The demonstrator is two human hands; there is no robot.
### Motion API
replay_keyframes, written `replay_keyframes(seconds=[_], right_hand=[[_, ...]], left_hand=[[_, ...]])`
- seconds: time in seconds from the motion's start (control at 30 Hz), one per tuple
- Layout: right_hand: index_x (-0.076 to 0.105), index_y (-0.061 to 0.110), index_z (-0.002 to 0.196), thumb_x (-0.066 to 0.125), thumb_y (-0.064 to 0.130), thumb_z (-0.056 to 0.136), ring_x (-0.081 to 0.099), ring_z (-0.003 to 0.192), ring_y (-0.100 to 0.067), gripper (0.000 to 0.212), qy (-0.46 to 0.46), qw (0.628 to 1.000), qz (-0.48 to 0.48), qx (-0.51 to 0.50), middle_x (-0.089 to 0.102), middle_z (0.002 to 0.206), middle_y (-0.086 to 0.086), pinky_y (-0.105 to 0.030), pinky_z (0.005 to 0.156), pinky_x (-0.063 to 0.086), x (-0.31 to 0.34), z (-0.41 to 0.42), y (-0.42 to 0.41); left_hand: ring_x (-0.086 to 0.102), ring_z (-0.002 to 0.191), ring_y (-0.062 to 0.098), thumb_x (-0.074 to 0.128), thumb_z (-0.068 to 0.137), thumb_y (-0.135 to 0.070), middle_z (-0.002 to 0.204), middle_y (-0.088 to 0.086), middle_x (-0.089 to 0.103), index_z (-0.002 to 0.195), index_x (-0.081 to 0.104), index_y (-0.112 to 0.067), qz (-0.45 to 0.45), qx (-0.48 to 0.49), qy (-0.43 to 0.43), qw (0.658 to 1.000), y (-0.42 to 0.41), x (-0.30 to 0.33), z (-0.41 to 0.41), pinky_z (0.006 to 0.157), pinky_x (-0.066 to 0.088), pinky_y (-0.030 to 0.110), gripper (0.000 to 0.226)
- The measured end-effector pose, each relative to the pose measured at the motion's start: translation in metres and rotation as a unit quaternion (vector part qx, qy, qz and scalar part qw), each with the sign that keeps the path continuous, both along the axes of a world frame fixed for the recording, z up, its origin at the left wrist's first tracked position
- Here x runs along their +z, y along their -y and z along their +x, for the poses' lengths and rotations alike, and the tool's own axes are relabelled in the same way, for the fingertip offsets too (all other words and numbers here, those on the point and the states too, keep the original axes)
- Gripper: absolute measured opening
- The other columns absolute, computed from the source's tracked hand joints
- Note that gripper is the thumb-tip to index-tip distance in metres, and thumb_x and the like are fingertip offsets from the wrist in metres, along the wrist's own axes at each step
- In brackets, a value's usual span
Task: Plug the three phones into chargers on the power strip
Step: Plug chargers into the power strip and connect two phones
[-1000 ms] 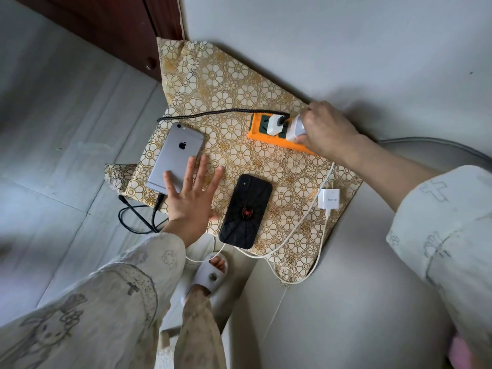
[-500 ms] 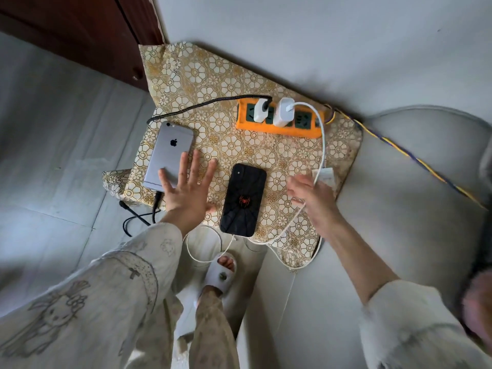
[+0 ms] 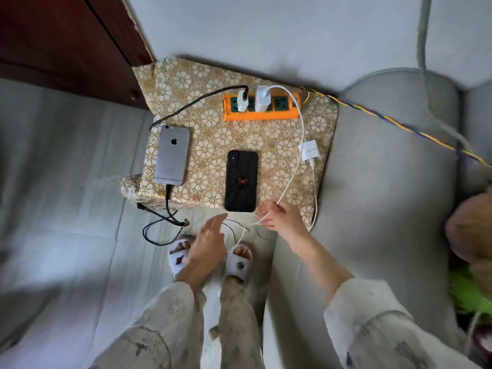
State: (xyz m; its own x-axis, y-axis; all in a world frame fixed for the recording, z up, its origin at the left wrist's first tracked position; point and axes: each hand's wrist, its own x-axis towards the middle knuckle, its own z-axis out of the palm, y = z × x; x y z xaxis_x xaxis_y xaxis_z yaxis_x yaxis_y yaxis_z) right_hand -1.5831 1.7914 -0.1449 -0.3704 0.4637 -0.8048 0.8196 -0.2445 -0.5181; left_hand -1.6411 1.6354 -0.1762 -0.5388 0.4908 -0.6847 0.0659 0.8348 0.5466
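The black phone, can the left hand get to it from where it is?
Probably yes. The left hand hangs open just below the black phone's near end, nothing lies between them, and only a thin white cable runs off to the side.

Silver phone (image 3: 172, 155) cabled, black phone (image 3: 241, 180) flat

- Silver phone (image 3: 171, 155): brushed metal back, matt.
- Black phone (image 3: 241, 180): textured matt case.
- Power strip (image 3: 262, 109): orange plastic, smooth.
- Table cover (image 3: 210, 145): floral patterned cloth.
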Motion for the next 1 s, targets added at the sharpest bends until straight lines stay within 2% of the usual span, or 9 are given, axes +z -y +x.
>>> replay_keyframes(seconds=[0.1, 0.2, 0.33, 0.43, 0.57, 0.7, 0.8, 0.9, 1.0], right_hand=[[0.057, 0.003, 0.094, 0.047, 0.015, 0.094, 0.067, 0.052, -0.014, 0.015, -0.050, 0.993, -0.095, -0.056, 0.070, 0.070, -0.010, -0.022, 0.053, 0.055, 0.030, 0.001, -0.004], [0.058, 0.007, 0.086, 0.051, 0.015, 0.092, 0.068, 0.053, -0.019, 0.012, -0.094, 0.981, -0.140, -0.097, 0.071, 0.058, -0.006, -0.030, 0.060, 0.056, 0.063, 0.001, -0.007], [0.058, 0.010, 0.089, 0.047, 0.023, 0.094, 0.069, 0.067, -0.022, 0.018, -0.160, 0.957, -0.187, -0.153, 0.073, 0.071, -0.008, -0.033, 0.069, 0.056, 0.101, 0.002, -0.012], [0.057, 0.006, 0.107, 0.041, 0.030, 0.096, 0.068, 0.084, -0.022, 0.031, -0.199, 0.946, -0.200, -0.158, 0.070, 0.092, -0.011, -0.034, 0.083, 0.054, 0.118, 0.011, -0.007], [0.053, 0.008, 0.125, 0.042, 0.019, 0.097, 0.054, 0.117, -0.021, 0.032, -0.134, 0.978, -0.159, -0.016, 0.061, 0.124, -0.010, -0.037, 0.108, 0.037, 0.118, 0.030, 0.023], [0.050, 0.017, 0.131, 0.042, 0.010, 0.092, 0.047, 0.125, -0.011, 0.040, -0.094, 0.977, -0.106, 0.161, 0.054, 0.135, 0.002, -0.026, 0.107, 0.034, 0.117, 0.040, 0.058], [0.050, 0.016, 0.131, 0.046, 0.021, 0.093, 0.049, 0.126, -0.013, 0.038, -0.089, 0.961, -0.038, 0.258, 0.054, 0.135, 0.001, -0.035, 0.110, 0.035, 0.110, 0.043, 0.070], [0.057, 0.007, 0.118, 0.051, 0.023, 0.093, 0.059, 0.114, -0.019, 0.030, -0.097, 0.962, 0.044, 0.250, 0.063, 0.122, -0.007, -0.024, 0.093, 0.047, 0.118, 0.041, 0.072], [0.049, 0.003, 0.112, 0.062, 0.027, 0.086, 0.060, 0.096, -0.021, 0.037, -0.123, 0.974, 0.148, 0.118, 0.060, 0.107, -0.011, -0.018, 0.075, 0.046, 0.138, 0.036, 0.066]], left_hand=[[0.031, 0.137, 0.027, 0.048, 0.090, -0.006, 0.152, 0.006, 0.024, 0.142, 0.025, -0.016, 0.021, -0.027, 0.050, 0.998, 0.003, 0.026, 0.018, 0.110, 0.025, 0.035, 0.058], [0.043, 0.128, 0.025, 0.052, 0.090, -0.010, 0.139, 0.008, 0.045, 0.132, 0.042, -0.013, 0.061, -0.024, 0.043, 0.997, 0.006, 0.051, 0.020, 0.099, 0.031, 0.025, 0.044], [0.065, 0.094, 0.021, 0.049, 0.092, -0.014, 0.096, 0.002, 0.070, 0.098, 0.064, -0.009, 0.071, 0.020, 0.000, 0.997, 0.010, 0.088, 0.006, 0.077, 0.042, 0.023, 0.017], [0.061, 0.064, -0.003, 0.048, 0.091, -0.010, 0.067, -0.011, 0.067, 0.079, 0.063, -0.016, 0.118, 0.060, -0.019, 0.991, 0.011, 0.120, -0.007, 0.071, 0.051, 0.032, 0.021], [0.062, 0.056, -0.002, 0.048, 0.092, -0.006, 0.057, -0.012, 0.066, 0.068, 0.058, -0.021, 0.199, 0.163, -0.007, 0.966, 0.000, 0.172, -0.024, 0.064, 0.054, 0.023, 0.030], [0.067, 0.071, 0.018, 0.049, 0.092, -0.007, 0.069, 0.000, 0.068, 0.070, 0.060, -0.019, 0.207, 0.188, 0.020, 0.960, -0.006, 0.207, -0.031, 0.072, 0.055, 0.031, 0.027], [0.069, 0.069, 0.019, 0.047, 0.093, -0.007, 0.066, 0.000, 0.069, 0.073, 0.061, -0.015, 0.214, 0.202, 0.048, 0.954, -0.003, 0.220, -0.027, 0.072, 0.058, 0.033, 0.025], [0.071, 0.061, 0.014, 0.043, 0.095, -0.011, 0.059, -0.001, 0.071, 0.080, 0.060, -0.010, 0.260, 0.263, 0.092, 0.924, -0.006, 0.239, -0.034, 0.062, 0.060, 0.026, 0.023], [0.071, 0.061, 0.016, 0.040, 0.097, -0.013, 0.060, 0.001, 0.072, 0.084, 0.058, -0.009, 0.311, 0.305, 0.137, 0.890, -0.014, 0.264, -0.051, 0.064, 0.060, 0.029, 0.023]])
